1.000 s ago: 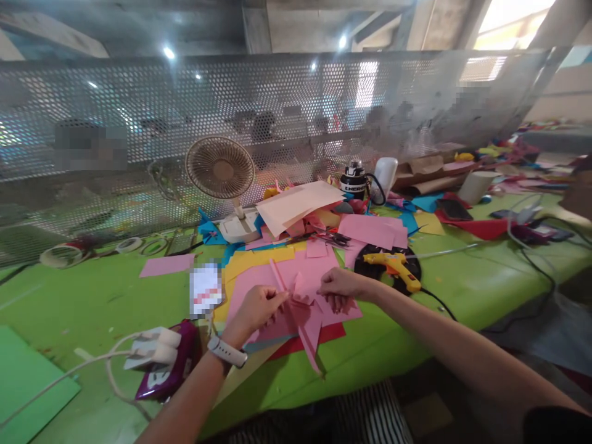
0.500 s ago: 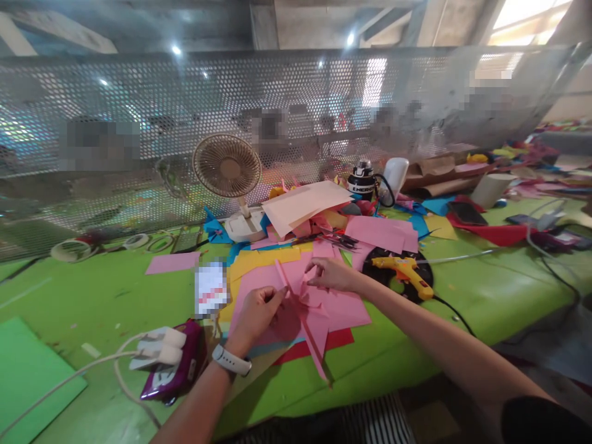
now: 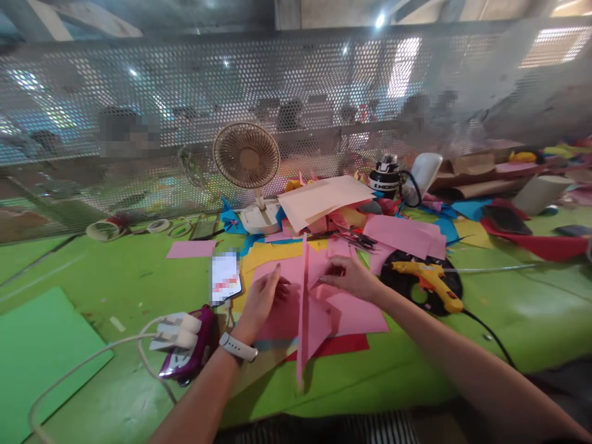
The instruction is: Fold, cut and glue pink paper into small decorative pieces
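Note:
A folded pink paper piece [image 3: 319, 327] stands over flat pink sheets [image 3: 277, 314] in front of me, its long narrow edge running toward me and flaps spreading to the right. On its right side my right hand [image 3: 354, 280] pinches a flap between thumb and fingertips. My left hand [image 3: 264, 302], wearing a white-strapped watch on its wrist, hovers left of the long edge, apart from it. The left fingers are stretched out with nothing held in them. Yellow paper [image 3: 268, 256] and red paper [image 3: 346, 345] peek out from under the pink sheets.
A yellow glue gun [image 3: 430, 280] rests on a black disc to the right, its cord trailing. At left lie a phone [image 3: 226, 277], a purple power block with plugs [image 3: 187, 351] and green sheets [image 3: 46, 351]. Behind stand a fan [image 3: 247, 157], a bottle [image 3: 386, 179] and scissors [image 3: 356, 239].
My left hand has let go of the pink paper piece and drawn slightly back. The piece has turned so its long edge points more straight toward me. The view has shifted left.

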Motion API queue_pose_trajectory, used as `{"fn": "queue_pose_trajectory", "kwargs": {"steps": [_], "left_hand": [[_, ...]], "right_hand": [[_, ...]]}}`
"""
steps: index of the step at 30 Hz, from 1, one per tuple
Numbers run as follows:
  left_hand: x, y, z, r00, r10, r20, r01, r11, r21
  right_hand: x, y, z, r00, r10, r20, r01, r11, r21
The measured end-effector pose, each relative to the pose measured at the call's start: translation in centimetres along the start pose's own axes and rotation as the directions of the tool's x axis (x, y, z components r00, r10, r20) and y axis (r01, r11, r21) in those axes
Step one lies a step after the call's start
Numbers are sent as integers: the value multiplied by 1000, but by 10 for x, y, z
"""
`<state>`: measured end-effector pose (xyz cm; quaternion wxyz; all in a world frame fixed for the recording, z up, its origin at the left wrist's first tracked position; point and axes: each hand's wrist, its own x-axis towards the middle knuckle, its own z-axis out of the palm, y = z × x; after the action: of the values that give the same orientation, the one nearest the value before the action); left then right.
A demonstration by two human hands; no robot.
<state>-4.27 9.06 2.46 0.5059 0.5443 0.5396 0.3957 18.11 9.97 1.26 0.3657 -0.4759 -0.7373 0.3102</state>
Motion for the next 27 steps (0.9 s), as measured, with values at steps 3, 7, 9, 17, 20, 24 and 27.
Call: {"fn": "queue_pose_trajectory", "kwargs": {"steps": [3, 7, 9, 17, 20, 24, 27], "left_hand": [[-4, 5, 2, 984, -68, 168, 90, 988, -126], [-10, 6, 11, 926, -3, 378, 115, 955, -274], [-11, 7, 13, 916, 30, 399, 105, 945, -311], [-11, 7, 8, 901, 31, 432, 89, 963, -255], [-11, 6, 6, 902, 44, 428, 77, 962, -261], [-10, 5, 1, 922, -60, 383, 170, 951, -259], [-8, 3, -2, 931, -93, 352, 180, 958, -224]], "right_hand": [[-5, -10, 3, 995, -34, -99, 40, 997, 62], [-9, -19, 12, 986, -85, -141, 93, 995, 49], [-10, -21, 12, 969, -80, -233, 86, 996, 17], [-14, -25, 8, 978, 111, 176, -195, 785, 587], [-14, -26, 15, 977, 101, 190, -199, 760, 618], [-14, -26, 16, 980, 133, 150, -198, 763, 616], [-14, -24, 14, 978, 155, 139, -207, 780, 590]]}}
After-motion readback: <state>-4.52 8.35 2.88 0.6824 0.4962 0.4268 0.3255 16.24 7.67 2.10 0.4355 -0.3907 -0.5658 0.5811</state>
